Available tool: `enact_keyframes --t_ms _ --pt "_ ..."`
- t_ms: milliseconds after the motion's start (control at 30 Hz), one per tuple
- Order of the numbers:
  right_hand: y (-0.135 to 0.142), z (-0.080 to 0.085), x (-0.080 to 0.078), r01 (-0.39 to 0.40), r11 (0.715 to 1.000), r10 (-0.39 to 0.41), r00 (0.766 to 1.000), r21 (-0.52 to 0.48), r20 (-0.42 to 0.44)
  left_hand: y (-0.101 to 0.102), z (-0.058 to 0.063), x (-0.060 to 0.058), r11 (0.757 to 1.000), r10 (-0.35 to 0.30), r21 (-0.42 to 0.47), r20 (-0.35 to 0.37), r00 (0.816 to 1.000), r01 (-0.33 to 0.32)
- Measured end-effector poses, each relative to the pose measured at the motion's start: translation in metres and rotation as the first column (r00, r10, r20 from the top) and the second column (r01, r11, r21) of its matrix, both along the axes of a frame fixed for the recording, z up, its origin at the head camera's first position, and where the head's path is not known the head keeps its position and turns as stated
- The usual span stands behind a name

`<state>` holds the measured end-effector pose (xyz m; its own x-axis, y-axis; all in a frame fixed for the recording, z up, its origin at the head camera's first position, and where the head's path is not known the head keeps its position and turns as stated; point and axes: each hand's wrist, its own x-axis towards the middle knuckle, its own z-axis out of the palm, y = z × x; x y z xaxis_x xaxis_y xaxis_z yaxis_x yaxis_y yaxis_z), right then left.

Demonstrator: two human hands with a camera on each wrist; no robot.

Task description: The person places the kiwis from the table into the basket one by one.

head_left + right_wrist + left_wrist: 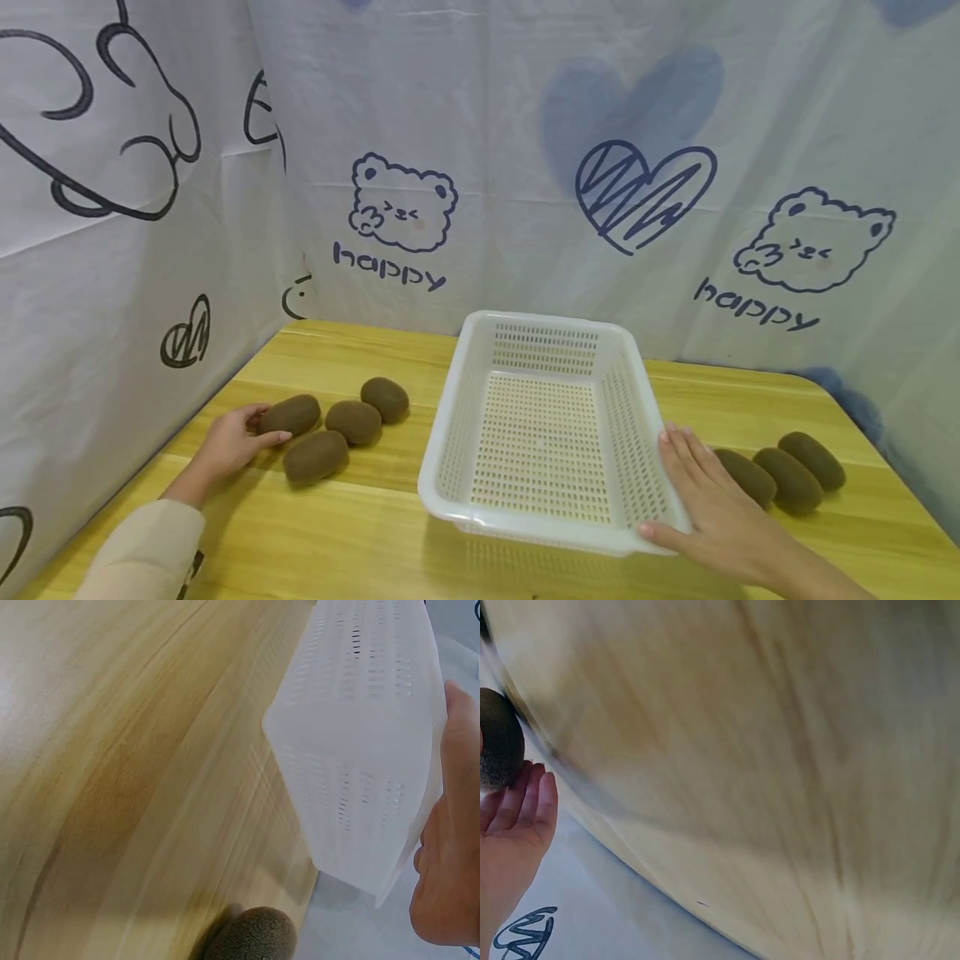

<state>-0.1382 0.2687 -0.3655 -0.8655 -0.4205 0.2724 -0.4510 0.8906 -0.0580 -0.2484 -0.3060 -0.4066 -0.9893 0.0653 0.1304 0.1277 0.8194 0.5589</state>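
Observation:
On the left of the table, my left hand (228,446) holds a brown kiwifruit (292,415) between its thumb and fingers. The left wrist view shows that kiwifruit (499,742) at its left edge, against the fingertips. Right beside it lie more kiwifruit, one nearer me (316,457) and two to its right (353,422), (385,399). A white plastic basket (540,518) with slotted walls stands in the middle, nothing inside it. With fingers extended, my right hand (712,508) rests along the basket's right rim, thumb at the near corner.
Three kiwifruit (789,481) lie in a row right of the basket, just beyond my right hand. The wood-grain table (360,533) is bordered by a printed white cloth (517,225) at the back and on the left.

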Motion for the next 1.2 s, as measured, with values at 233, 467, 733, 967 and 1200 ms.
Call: enact_keyframes --t_ms 233,467,733,967,1200 --pt "-0.001 0.000 -0.002 -0.009 1.000 0.009 1.000 0.017 -0.020 -0.001 0.001 0.002 0.998 0.038 0.047 -0.002 0.999 -0.038" --pt "-0.003 0.002 -0.001 0.028 1.000 -0.028 0.999 0.009 0.026 0.002 0.008 0.004 0.996 0.067 0.059 0.001 0.998 -0.066" --pt "-0.006 0.005 0.000 0.055 0.998 -0.054 0.995 -0.015 0.083 0.011 0.016 0.005 0.992 0.080 0.095 0.007 0.997 -0.080" --pt "-0.008 0.004 0.000 0.039 0.999 -0.039 0.997 -0.005 0.067 0.020 0.025 0.005 0.985 0.096 0.143 0.021 0.995 -0.098" --pt "-0.011 0.005 -0.001 0.060 0.998 -0.060 0.995 0.010 0.075 0.044 0.040 0.007 0.960 0.073 0.263 0.087 0.994 -0.093"
